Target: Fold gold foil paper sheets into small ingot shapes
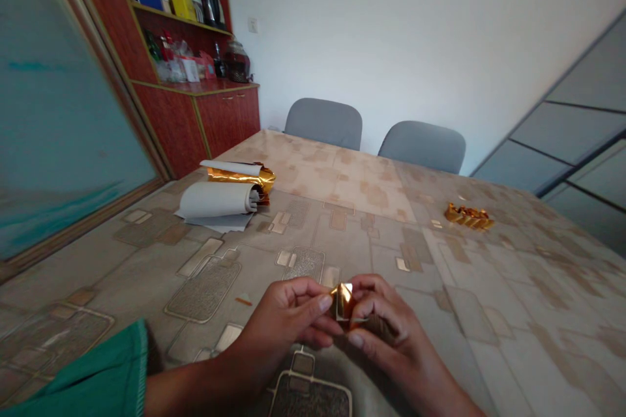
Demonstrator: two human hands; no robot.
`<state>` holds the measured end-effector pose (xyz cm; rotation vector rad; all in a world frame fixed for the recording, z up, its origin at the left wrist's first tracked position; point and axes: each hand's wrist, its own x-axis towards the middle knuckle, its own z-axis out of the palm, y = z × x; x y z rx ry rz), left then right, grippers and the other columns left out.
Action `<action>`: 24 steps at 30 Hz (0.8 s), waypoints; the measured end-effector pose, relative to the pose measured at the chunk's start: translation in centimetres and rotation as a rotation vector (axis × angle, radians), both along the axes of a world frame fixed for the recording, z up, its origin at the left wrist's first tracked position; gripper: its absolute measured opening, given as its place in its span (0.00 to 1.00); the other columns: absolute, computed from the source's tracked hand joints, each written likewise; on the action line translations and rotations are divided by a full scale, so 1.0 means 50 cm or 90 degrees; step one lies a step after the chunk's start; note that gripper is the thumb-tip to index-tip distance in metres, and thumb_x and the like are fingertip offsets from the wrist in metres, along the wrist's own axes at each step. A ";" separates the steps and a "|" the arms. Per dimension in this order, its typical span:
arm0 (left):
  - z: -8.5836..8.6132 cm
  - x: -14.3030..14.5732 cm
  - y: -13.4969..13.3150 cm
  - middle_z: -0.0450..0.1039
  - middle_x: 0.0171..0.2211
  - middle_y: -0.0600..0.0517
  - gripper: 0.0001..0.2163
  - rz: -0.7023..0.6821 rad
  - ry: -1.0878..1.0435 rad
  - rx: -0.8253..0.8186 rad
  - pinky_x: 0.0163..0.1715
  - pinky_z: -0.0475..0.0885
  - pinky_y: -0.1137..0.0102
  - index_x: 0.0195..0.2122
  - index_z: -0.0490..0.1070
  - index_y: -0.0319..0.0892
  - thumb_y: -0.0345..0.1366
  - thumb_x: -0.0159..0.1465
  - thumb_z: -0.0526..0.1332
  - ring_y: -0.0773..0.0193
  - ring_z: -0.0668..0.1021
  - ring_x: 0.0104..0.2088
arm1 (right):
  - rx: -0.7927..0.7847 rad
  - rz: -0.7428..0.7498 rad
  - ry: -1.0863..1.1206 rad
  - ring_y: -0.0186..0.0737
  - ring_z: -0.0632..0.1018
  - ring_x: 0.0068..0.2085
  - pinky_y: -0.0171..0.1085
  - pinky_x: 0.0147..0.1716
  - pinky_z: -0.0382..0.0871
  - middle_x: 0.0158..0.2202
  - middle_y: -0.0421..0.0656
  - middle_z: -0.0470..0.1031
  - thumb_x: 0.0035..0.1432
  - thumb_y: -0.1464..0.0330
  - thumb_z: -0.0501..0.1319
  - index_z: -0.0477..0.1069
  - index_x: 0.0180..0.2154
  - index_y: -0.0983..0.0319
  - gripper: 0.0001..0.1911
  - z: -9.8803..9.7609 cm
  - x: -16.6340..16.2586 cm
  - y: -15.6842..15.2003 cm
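Our left hand [298, 313] and right hand [388, 326] pinch part-folded foil [344, 303]. Finished-looking pieces [468, 216] sit toward the table's [362, 169] right edge; unused-looking rolls [215, 199], its left.

foil piece [344, 303]: gold | tablecloth [313, 234]: beige, brown rectangles | sleeve [98, 378]: green | cabinet [227, 120]: red-brown

Ahead of my hands [291, 316], open surface [317, 176] is stretching toward the gray chairs [323, 122]. Rolled sheets [218, 201] are blocking my way farther left, and a folded gold strip [469, 217] is obstructing the far right.
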<state>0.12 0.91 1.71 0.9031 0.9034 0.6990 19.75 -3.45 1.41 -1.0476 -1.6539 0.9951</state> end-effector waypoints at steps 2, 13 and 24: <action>0.003 -0.001 -0.001 0.82 0.28 0.49 0.23 -0.005 -0.004 0.022 0.27 0.76 0.74 0.33 0.78 0.38 0.54 0.50 0.75 0.60 0.84 0.31 | -0.012 -0.008 0.040 0.43 0.76 0.42 0.40 0.40 0.70 0.40 0.43 0.74 0.63 0.59 0.67 0.74 0.32 0.56 0.10 0.001 -0.006 0.003; 0.006 -0.001 -0.018 0.83 0.30 0.49 0.09 -0.033 0.052 0.157 0.29 0.76 0.73 0.34 0.83 0.40 0.40 0.58 0.68 0.62 0.82 0.29 | -0.164 -0.051 0.184 0.34 0.72 0.28 0.34 0.29 0.64 0.27 0.38 0.74 0.58 0.59 0.71 0.71 0.30 0.59 0.14 -0.017 -0.013 0.004; -0.010 -0.001 -0.014 0.83 0.34 0.47 0.11 -0.039 0.043 0.160 0.31 0.77 0.71 0.37 0.83 0.40 0.41 0.61 0.66 0.57 0.83 0.34 | -0.115 -0.116 0.065 0.37 0.69 0.27 0.35 0.26 0.60 0.26 0.39 0.71 0.61 0.60 0.65 0.69 0.29 0.59 0.12 -0.020 -0.013 0.001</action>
